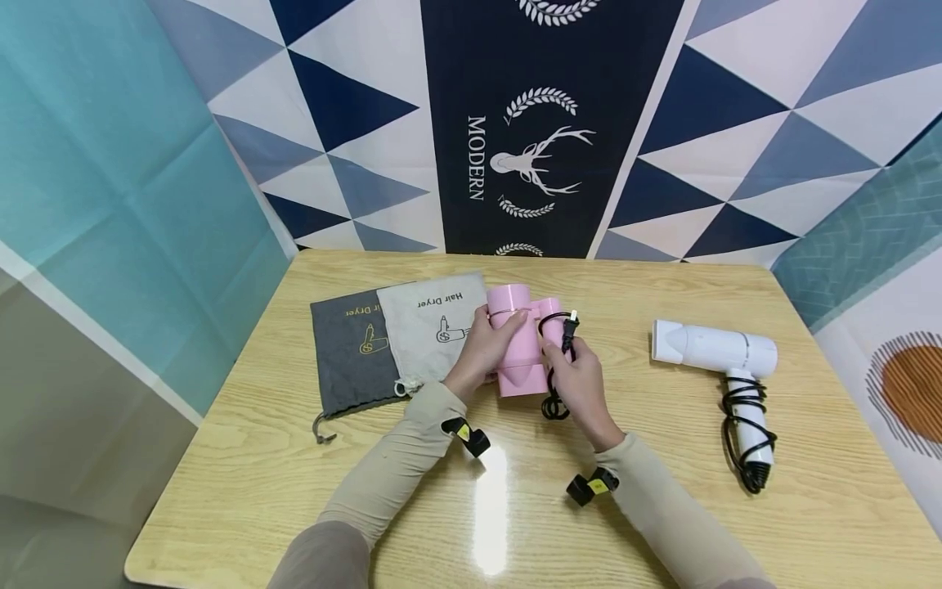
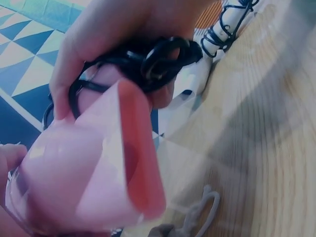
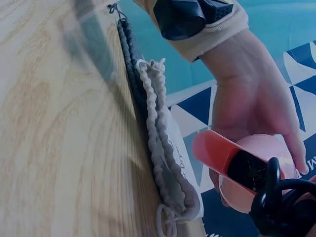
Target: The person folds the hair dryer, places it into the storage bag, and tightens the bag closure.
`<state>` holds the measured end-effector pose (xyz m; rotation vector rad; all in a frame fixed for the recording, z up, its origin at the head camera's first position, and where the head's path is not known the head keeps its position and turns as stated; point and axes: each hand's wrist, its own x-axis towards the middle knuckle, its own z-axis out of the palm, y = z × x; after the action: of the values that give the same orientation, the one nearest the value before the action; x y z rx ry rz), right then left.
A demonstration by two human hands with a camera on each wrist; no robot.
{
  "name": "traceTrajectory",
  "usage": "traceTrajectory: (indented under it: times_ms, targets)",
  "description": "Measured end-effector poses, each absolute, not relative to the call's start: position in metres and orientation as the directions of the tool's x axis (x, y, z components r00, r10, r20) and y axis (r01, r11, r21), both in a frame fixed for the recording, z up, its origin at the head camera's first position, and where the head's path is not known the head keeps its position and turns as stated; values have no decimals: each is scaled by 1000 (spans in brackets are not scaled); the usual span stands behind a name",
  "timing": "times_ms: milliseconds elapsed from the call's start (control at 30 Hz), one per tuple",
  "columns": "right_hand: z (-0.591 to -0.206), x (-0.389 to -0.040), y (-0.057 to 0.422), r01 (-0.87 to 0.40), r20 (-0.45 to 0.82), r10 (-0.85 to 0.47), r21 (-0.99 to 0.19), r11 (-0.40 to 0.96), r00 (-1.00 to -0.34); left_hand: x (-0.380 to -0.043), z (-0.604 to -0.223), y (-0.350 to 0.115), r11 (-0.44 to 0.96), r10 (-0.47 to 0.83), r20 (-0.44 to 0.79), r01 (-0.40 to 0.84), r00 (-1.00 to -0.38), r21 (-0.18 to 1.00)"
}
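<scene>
A pink hair dryer (image 1: 521, 352) is held up over the table, its handle folded alongside the barrel. My left hand (image 1: 482, 350) grips the barrel from the left, thumb across the front. On the other side my right hand (image 1: 583, 391) holds the folded handle together with the black cord (image 1: 553, 405), which is bundled around it. The plug (image 1: 571, 325) sticks up above the right fingers. In the left wrist view the dryer's flat nozzle (image 2: 98, 168) points toward the camera, and loops of cord (image 2: 163, 61) hang by the right hand.
To the left lie a dark grey drawstring bag (image 1: 340, 360) and, overlapping it, a light grey one (image 1: 415, 315), both printed "Hair Dryer". A white hair dryer (image 1: 710, 348) with its cord wound round the handle rests at the right. Patterned cloth (image 1: 353, 106) hangs behind the wooden table (image 1: 243, 491).
</scene>
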<state>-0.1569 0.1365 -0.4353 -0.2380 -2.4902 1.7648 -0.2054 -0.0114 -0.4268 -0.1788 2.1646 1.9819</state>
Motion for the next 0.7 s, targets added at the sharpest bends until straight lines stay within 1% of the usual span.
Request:
traceTrajectory:
  times_ms: [300,500,700]
  targets:
    - [-434,-160,142,69,-12,182,-947,312,-983,-210,-428,-23,169,135,-215,-191,-967,967]
    - [-431,-160,145,83,-26,188,-949,303,-982,-213,-429,-34,263,166,-203,-155,-965,952]
    - [-432,-162,148,97,-38,190,-946,309,-981,-216,-431,-42,292,180,-217,-159,-959,943]
